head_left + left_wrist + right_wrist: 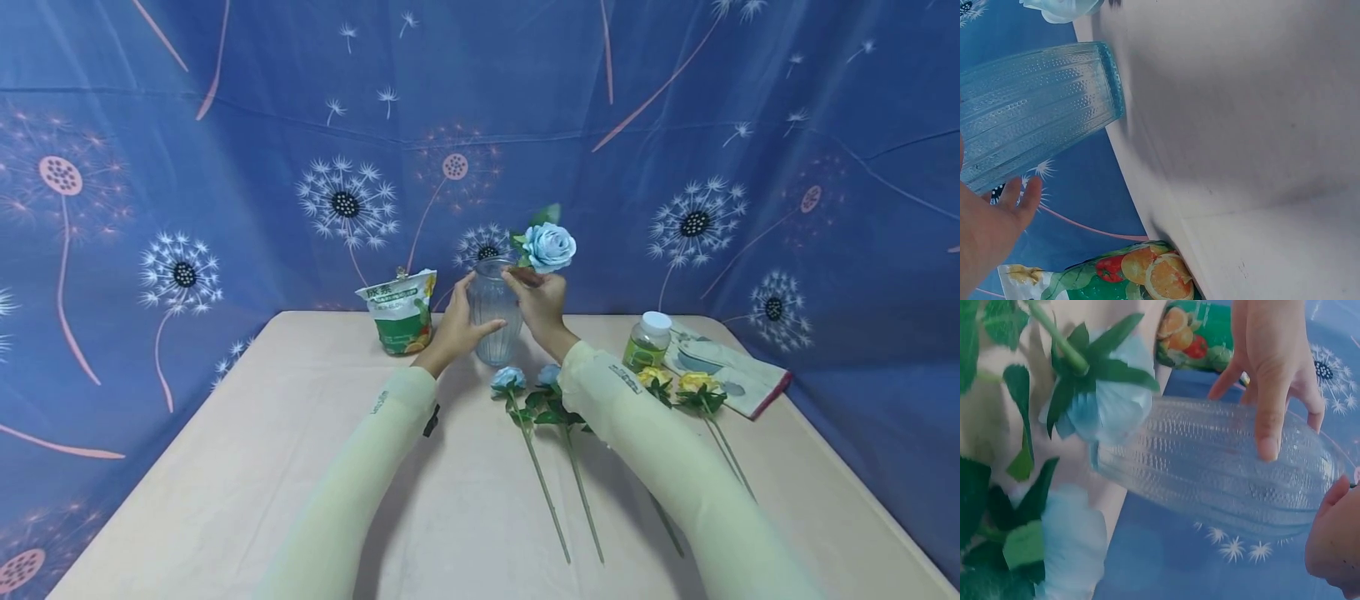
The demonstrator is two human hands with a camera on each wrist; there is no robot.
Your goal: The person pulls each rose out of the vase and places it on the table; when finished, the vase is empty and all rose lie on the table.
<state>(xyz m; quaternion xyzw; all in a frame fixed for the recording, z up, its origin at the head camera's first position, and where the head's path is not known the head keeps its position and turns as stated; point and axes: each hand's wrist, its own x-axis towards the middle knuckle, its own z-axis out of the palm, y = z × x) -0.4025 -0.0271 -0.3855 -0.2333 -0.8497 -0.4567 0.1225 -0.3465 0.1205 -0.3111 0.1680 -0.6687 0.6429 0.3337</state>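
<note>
A clear ribbed glass vase [496,321] stands upright near the back of the table. My left hand [454,327] holds its left side, the thumb lying across the front; the right wrist view shows that thumb [1269,428] on the glass. At the vase's mouth, my right hand [546,307] pinches the stem of a blue rose [550,247], whose bloom stands above the hand. Most of that stem is hidden by the fingers. Two more blue roses, one with its bloom [507,381] in plain sight, lie in front of the vase, partly behind my right sleeve.
Left of the vase stands a green-and-white pouch [403,315]. To the right are a white-lidded jar [649,340], a folded printed cloth [723,367] and yellow roses [697,383] with long stems. A blue dandelion-print curtain [247,167] hangs behind the table [247,467].
</note>
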